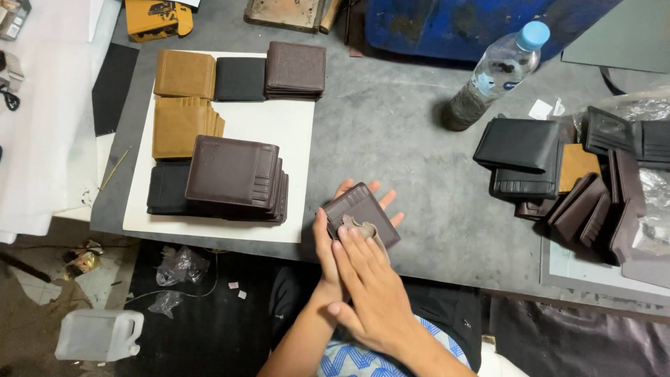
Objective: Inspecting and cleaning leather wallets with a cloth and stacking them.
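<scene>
A dark brown wallet (363, 209) lies in the palm of my left hand (328, 241), near the table's front edge. My left thumb wraps over its left side and the fingers stick out beyond it. My right hand (366, 290) lies flat over the wallet's lower part, pressing a small grey cloth (349, 225) against it with the fingertips. A stack of brown wallets (234, 174) stands to the left on a white sheet (279, 139).
Tan wallets (183, 105), black ones (239, 79) and another brown stack (295, 70) sit on the white sheet. A loose heap of black and brown wallets (558, 181) lies at the right. A plastic water bottle (495, 73) stands behind it. A white jug (98, 334) is on the floor.
</scene>
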